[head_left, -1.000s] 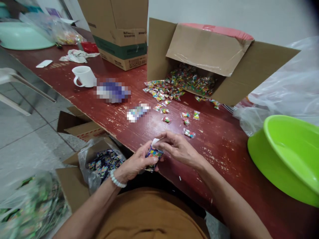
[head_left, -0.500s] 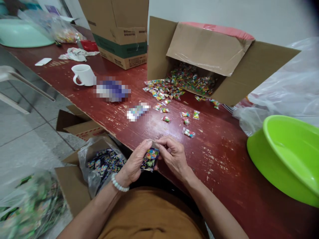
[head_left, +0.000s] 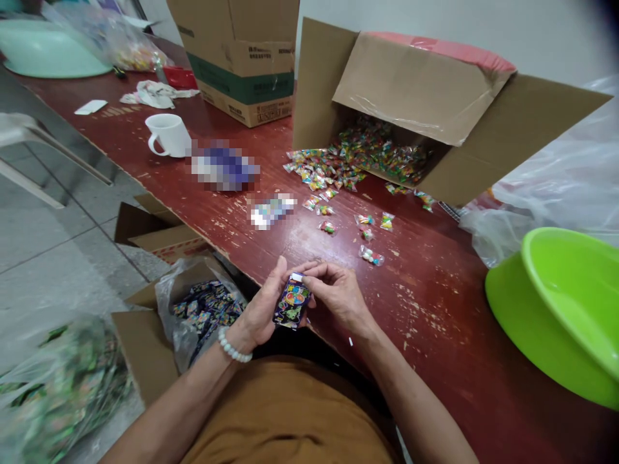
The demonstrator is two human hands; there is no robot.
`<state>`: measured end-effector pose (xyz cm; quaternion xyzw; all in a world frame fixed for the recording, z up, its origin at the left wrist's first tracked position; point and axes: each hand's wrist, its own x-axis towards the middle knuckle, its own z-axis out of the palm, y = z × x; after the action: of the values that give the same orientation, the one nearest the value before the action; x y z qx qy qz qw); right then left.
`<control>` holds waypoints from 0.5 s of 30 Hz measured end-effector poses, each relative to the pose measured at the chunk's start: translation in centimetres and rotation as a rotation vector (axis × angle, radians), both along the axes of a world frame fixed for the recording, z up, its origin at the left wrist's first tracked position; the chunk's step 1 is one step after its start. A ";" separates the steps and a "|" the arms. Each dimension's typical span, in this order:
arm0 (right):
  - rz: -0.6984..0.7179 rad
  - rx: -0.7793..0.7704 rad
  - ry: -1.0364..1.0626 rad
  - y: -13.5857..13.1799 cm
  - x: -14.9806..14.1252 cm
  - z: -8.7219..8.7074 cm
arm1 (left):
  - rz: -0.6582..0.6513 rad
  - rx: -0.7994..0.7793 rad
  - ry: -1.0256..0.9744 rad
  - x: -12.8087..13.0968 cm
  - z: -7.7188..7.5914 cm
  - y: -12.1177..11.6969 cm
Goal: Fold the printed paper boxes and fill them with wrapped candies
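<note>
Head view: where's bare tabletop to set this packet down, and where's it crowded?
Bare red tabletop runs between the small candy packets and the lime-green basin, right of your right hand. A narrower strip lies below the white mug. Crowded: the mouth of the open cardboard box, where packets spill.

Dark packet (head_left: 292,303) with multicoloured print

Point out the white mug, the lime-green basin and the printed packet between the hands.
White mug (head_left: 170,135), head view, on its body.
Lime-green basin (head_left: 512,322), head view, on its outer wall.
Printed packet (head_left: 292,303), head view, on its front face.
</note>
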<state>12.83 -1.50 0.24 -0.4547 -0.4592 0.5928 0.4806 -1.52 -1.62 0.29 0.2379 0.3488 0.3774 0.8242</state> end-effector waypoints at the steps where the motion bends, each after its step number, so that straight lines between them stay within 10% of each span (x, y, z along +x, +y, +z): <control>1: -0.005 0.031 -0.030 -0.1 -0.1 0.0 | 0.009 -0.001 0.022 -0.1 -0.1 0.1; 15: 0.106 0.257 -0.297 -0.4 0.2 0.2 | 0.034 0.010 0.074 -1.2 -0.5 0.7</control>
<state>13.02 -1.94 0.41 -0.4473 -0.6204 0.4800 0.4297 -2.68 -0.89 -0.26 0.2500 0.3813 0.3842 0.8028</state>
